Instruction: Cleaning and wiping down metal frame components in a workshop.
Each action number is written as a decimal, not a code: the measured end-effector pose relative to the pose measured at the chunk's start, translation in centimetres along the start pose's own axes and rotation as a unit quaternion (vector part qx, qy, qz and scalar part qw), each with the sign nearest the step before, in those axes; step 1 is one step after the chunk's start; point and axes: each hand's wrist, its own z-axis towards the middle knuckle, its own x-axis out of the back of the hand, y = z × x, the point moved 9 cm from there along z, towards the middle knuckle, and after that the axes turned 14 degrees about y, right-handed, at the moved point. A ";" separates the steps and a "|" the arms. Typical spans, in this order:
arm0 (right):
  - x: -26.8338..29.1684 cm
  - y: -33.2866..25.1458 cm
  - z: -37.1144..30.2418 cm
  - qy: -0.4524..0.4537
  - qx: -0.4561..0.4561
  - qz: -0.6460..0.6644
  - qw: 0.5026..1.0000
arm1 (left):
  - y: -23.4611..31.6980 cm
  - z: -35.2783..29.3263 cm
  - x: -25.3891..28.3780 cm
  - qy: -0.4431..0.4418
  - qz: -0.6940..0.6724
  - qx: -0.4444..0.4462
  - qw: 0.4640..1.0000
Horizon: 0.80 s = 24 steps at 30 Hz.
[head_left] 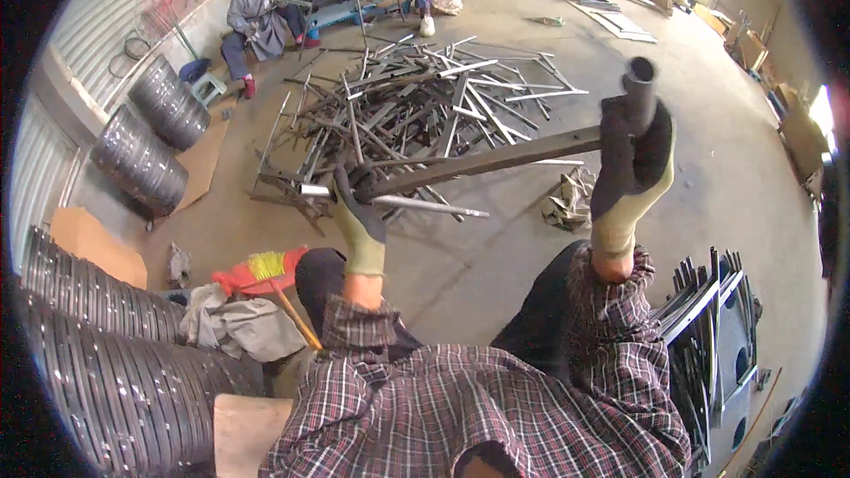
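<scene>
Held up across in front of me is a dark metal bar, tilted with its right end higher. A short round dark pipe stands crosswise at that end. My right hand, in a dark-palmed yellowish glove, is wrapped round the bar just by this pipe. At the lower end my left hand, gloved alike, is closed round the bar. A thinner silvery pipe runs through the same spot; whether it is joined to the bar I cannot tell. Beyond lies a tangled heap of metal tube pieces.
Stacks of dark ribbed rings stand at my left, beside a grey cloth and a red-and-yellow item. Thin metal bars are gathered at my right. A crumpled cloth lies on the floor. Two people sit beyond the heap.
</scene>
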 end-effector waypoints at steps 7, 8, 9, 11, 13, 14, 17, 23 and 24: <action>0.8 2.4 1.0 0.081 -0.059 0.053 0.994 | 2.4 0.1 -2.3 -0.029 0.130 -0.056 0.989; 0.9 3.0 1.2 0.110 -0.033 0.052 0.992 | 2.9 0.2 -2.3 -0.023 0.186 -0.098 0.977; 1.3 4.0 2.0 0.118 -0.064 0.066 0.989 | 4.6 -0.1 -2.2 -0.064 0.336 -0.338 0.877; 3.0 7.9 3.2 0.104 -0.079 0.037 0.991 | 4.0 -3.0 -6.0 -0.106 0.188 -0.141 0.966; 3.2 10.3 2.3 0.108 -0.138 0.051 0.983 | 4.1 -2.3 -6.5 -0.091 0.161 -0.097 0.978; 3.5 11.5 1.4 0.102 -0.164 0.060 0.979 | 4.3 -1.9 -6.4 -0.074 0.135 -0.093 0.984; 4.6 15.0 -1.1 0.113 -0.227 0.055 0.966 | 4.5 -1.1 -6.1 -0.070 0.112 -0.096 0.987; 8.3 24.2 -6.1 0.160 -0.341 0.114 0.919 | 6.0 -7.4 -11.2 -0.179 0.212 -0.235 0.932; 8.4 25.8 -7.2 0.166 -0.353 0.120 0.913 | 5.7 -6.5 -10.2 -0.174 0.253 -0.277 0.911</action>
